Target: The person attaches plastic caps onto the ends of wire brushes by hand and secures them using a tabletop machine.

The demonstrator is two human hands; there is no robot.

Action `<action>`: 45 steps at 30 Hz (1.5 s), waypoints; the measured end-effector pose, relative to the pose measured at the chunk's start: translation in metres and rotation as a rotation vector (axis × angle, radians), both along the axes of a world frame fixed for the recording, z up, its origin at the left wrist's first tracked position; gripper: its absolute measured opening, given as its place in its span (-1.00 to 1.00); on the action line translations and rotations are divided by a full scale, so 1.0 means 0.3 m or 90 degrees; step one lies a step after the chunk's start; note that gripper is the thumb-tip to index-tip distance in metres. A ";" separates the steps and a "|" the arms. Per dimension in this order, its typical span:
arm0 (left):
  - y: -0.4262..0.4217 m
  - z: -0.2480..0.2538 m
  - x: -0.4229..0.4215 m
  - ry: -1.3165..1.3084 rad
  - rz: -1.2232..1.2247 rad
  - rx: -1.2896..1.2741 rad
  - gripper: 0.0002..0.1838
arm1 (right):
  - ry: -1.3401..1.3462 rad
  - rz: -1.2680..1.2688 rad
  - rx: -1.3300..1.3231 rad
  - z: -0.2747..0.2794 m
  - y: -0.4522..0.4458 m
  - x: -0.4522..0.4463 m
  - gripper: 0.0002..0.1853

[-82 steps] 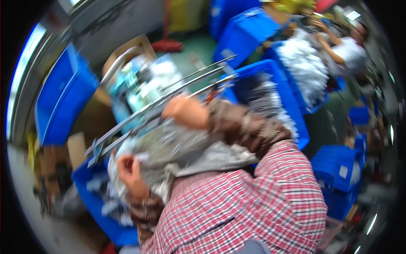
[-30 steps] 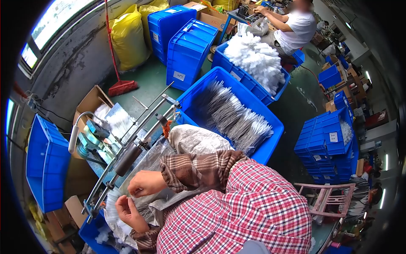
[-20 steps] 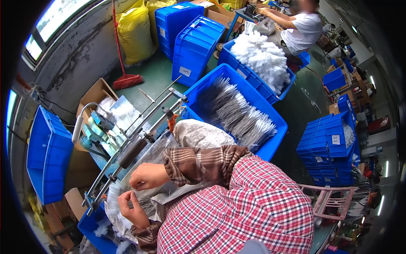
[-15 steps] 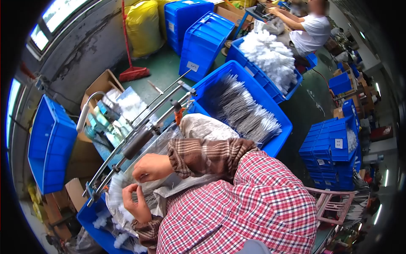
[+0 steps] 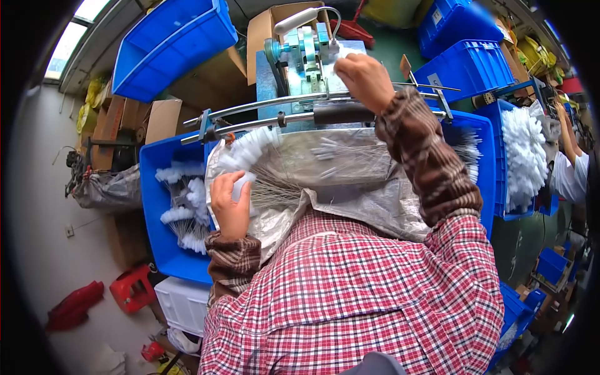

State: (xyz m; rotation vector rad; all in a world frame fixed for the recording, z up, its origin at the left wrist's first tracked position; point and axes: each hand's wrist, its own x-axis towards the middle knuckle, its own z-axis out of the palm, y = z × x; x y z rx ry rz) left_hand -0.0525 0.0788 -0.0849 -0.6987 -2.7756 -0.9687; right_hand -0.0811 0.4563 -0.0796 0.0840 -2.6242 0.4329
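Note:
My left hand (image 5: 230, 205) is over the cloth on my lap, with its fingers curled around a white-bristled wire brush (image 5: 245, 182). Beside it lies a bundle of similar brushes (image 5: 250, 149), their thin wire stems (image 5: 275, 190) running right over the grey cloth (image 5: 350, 159). My right hand (image 5: 367, 81) is raised at the small bench machine (image 5: 310, 59), fingers pinched together; whatever they hold is too small to make out. Below that hand, a metal rail with a dark roller (image 5: 342, 113) crosses in front of the machine. A few loose brushes (image 5: 331, 149) lie on the cloth.
A blue bin (image 5: 152, 206) with white brushes stands at left, another blue bin (image 5: 490, 137) at right. A lamp (image 5: 297, 20) arches over the machine. Farther right are a bin heaped with white brushes (image 5: 524, 159) and a seated person (image 5: 570, 172).
My view has swung left to face the machine. My hands, close together before, are now apart: the right has reached up to the machine, the left is at the brush bundle.

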 end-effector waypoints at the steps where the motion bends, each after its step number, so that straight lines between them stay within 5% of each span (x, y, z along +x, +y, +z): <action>1: -0.024 -0.002 0.006 -0.014 0.024 -0.035 -0.71 | 0.016 -0.017 0.058 -0.026 0.019 -0.038 -0.91; 25: -0.098 -0.017 0.047 -0.017 0.093 0.007 -0.90 | 0.014 0.004 0.126 -0.118 0.071 -0.172 -0.89; 38: -0.125 0.038 0.029 -0.136 0.152 0.362 -0.87 | 0.016 0.004 0.119 -0.132 0.083 -0.170 -0.88; 45: -0.110 0.073 -0.010 -0.097 0.077 0.522 -0.84 | -0.145 -0.136 0.108 -0.072 0.039 -0.021 -0.43</action>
